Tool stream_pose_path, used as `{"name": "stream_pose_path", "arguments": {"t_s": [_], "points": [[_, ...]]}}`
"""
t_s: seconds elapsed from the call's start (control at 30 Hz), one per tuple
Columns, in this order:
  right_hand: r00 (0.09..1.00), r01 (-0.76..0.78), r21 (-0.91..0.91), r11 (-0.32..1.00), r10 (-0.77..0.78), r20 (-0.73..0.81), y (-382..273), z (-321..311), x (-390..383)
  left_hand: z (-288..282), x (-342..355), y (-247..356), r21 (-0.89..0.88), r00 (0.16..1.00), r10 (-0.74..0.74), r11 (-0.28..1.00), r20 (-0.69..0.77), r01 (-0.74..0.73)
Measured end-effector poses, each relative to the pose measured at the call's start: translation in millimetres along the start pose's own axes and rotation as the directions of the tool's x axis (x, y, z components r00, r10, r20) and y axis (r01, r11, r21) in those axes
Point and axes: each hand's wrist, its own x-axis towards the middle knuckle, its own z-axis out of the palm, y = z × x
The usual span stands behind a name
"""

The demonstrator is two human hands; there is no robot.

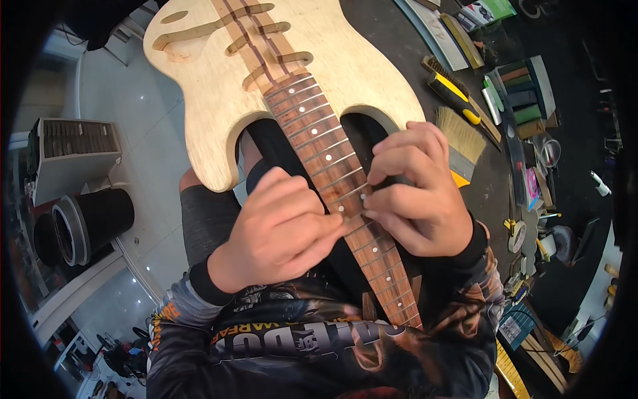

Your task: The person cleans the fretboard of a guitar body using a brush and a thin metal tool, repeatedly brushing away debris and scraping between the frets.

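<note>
An unfinished electric guitar lies across my lap, its pale wooden body point(319, 33) away from me with bare routed cavities. Its dark brown fretboard point(327, 143) runs down toward my belly, with white round dots and crosswise lines that shine more in the upper half. My left hand point(276, 229) is curled, thumb and forefinger pinched together at the fretboard's left edge. Opposite it, my right hand point(419, 196) has bent fingers, the thumb and forefinger closed at the right edge. Whatever lies between the fingertips is too small to make out.
On the dark bench point(392, 46) at right are a yellow-and-black wire brush point(454, 93), a wide bristle brush point(460, 143), a tape roll point(516, 236) and sanding blocks point(522, 96). A black bin point(100, 219) and a cabinet point(50, 176) stand on the floor at left.
</note>
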Motion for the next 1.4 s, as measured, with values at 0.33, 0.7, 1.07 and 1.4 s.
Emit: {"name": "stream_pose_path", "arguments": {"t_s": [0.33,0.7,1.07,1.4], "points": [[0.999,-0.015,0.052,0.999,0.013,0.040,-3,-1,0,2,-4,-2,-0.035,1.000,-0.002,0.999,-0.006,0.002],[1.000,-0.013,-0.050,0.999,0.012,-0.006,-2,11,8,-7,-2,-3,0.173,0.999,0.025,0.985,-0.044,-0.017],[0.998,-0.003,-0.037,0.999,0.001,-0.070,-6,12,11,-8,-6,-3,0.173,0.998,0.027,0.985,-0.050,-0.018],[1.000,0.025,-0.082,0.996,-0.026,-0.006,-8,9,6,-10,-7,-1,0.192,0.998,0.042,0.981,-0.049,-0.032]]}}
